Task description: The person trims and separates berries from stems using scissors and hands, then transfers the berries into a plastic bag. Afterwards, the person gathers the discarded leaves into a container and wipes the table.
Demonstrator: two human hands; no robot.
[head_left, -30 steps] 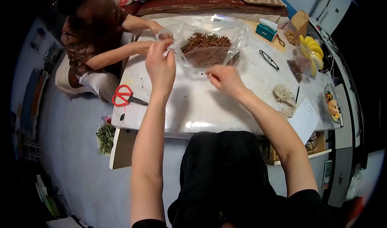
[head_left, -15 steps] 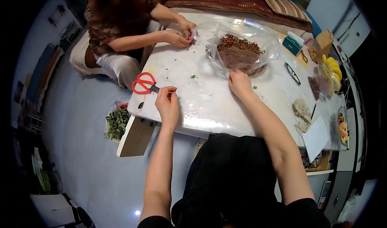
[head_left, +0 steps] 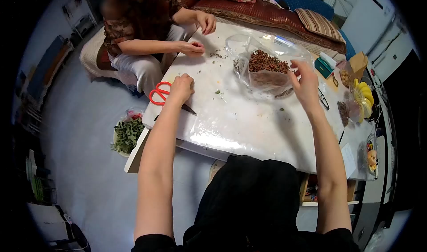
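A clear plastic bag [head_left: 242,65] lies open on the table, holding a heap of small reddish-brown dried peppercorns or berries [head_left: 269,63]. At the bag's right side is my right hand [head_left: 306,83], thumb and fingers apart and curved, with no object visible between them. My left hand [head_left: 181,89] is over the red-handled scissors [head_left: 158,96], whose dark blade shows below the wrist. Its fingers are curled together, and whatever they hold, if anything, is hidden. A small green leaf bit [head_left: 217,92] lies between my hands.
Across the table's left corner sits another person, both hands [head_left: 195,48] over its edge near scattered crumbs. Eyeglasses [head_left: 323,99], a green tissue box [head_left: 324,67] and bananas [head_left: 365,91] are on the right. A container of green leaves [head_left: 127,135] stands on the floor at left.
My right hand has left the bag's near edge and moved right. My left hand has shifted away from me, past the scissors. The other person's hands have separated. The view has shifted slightly.
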